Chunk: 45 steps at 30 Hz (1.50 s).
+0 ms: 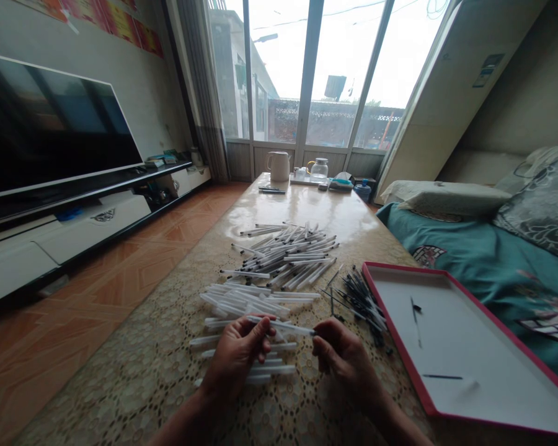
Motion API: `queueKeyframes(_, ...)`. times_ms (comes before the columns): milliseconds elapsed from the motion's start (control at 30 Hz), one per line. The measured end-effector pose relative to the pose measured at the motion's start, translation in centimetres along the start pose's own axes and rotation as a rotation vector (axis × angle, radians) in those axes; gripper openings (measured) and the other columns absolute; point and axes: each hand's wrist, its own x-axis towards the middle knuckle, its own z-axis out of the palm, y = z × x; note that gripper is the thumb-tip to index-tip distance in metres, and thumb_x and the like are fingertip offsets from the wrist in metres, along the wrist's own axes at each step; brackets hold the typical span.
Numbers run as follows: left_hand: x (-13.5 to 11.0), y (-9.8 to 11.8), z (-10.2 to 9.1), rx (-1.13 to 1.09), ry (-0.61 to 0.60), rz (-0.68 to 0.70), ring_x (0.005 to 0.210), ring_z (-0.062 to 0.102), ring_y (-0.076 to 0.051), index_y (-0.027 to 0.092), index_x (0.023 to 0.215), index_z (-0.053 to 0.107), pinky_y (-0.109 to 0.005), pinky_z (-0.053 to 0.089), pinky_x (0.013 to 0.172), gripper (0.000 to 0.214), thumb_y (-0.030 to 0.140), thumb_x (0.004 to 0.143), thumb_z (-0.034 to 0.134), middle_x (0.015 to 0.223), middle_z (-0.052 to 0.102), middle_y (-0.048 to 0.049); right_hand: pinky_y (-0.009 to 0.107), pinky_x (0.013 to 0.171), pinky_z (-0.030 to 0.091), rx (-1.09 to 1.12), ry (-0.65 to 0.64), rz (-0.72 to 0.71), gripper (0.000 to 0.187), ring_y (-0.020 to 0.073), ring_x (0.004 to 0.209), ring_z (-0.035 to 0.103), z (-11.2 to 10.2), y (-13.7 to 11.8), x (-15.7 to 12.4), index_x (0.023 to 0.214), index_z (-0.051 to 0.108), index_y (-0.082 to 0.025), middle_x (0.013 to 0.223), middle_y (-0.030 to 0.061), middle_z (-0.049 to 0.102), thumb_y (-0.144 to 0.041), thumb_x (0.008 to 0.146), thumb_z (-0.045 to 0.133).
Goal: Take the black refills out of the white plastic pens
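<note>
My left hand (235,353) is closed around a white pen (291,327), held nearly level with thumb and fingers above the table. My right hand (346,356) pinches the dark end of the same pen at its right tip. Under and beyond my left hand lie several loose white pen barrels (242,300). Farther off spreads a heap of white pens with dark ends (291,251). A pile of thin dark refills (360,297) and small black parts is beyond my right hand.
A shallow white tray with a pink rim (404,359) stands at the right, holding a thin refill (416,325) and a dark stick (441,376). A jug (279,167), glass pot (319,170) and tissue pack (341,181) stand at the table's far end. A bed (428,235) flanks the right side.
</note>
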Motion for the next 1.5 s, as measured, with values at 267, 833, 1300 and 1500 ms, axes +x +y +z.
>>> queueKeyframes(267, -0.1, 0.1, 0.0, 0.025, -0.01, -0.019, 0.037, 0.045, -0.003, 0.011, 0.074, 0.07, -0.012, 0.032, 0.032, 0.036, 0.038, 0.054, 0.083, 0.057, 0.065, -0.0006, 0.018, 0.039, 0.032, -0.098, -0.034, -0.023, 0.035, 0.006, 0.039, 0.042, -0.3, 0.9, -0.1, 0.073, 0.05, -0.017, 0.056, -0.0041, 0.049, -0.046, 0.091, 0.042)
queueKeyframes(833, 0.0, -0.1, -0.2, 0.041, -0.014, -0.004, 0.039, 0.048, -0.005, 0.012, 0.076, 0.068, -0.012, 0.034, 0.032, 0.038, 0.039, 0.054, 0.082, 0.059, 0.065, -0.0015, 0.018, 0.041, 0.034, -0.168, -0.022, -0.049, 0.03, 0.0081, 0.043, 0.045, -0.4, 0.6, 0.1, 0.087, 0.052, -0.017, 0.055, -0.0042, 0.051, -0.047, 0.088, 0.048)
queueKeyframes(1300, -0.1, 0.2, 0.0, 0.066, -0.015, 0.0, 0.039, 0.047, -0.005, 0.012, 0.076, 0.069, -0.013, 0.032, 0.033, 0.036, 0.039, 0.055, 0.082, 0.058, 0.064, -0.0008, 0.021, 0.048, 0.036, -0.29, -0.016, -0.087, 0.039, 0.01, 0.043, 0.046, -0.3, 0.3, 0.0, 0.076, 0.054, -0.018, 0.05, -0.0033, 0.052, -0.048, 0.092, 0.037)
queueKeyframes(1500, 0.0, 0.0, -0.2, 0.06, -0.018, 0.008, 0.04, 0.048, -0.005, 0.012, 0.076, 0.069, -0.013, 0.034, 0.033, 0.035, 0.038, 0.057, 0.081, 0.059, 0.064, -0.001, 0.02, 0.046, 0.035, -0.257, -0.006, -0.077, 0.031, 0.0109, 0.046, 0.049, -0.3, 0.3, -0.2, 0.093, 0.052, -0.017, 0.052, -0.0052, 0.051, -0.047, 0.089, 0.044)
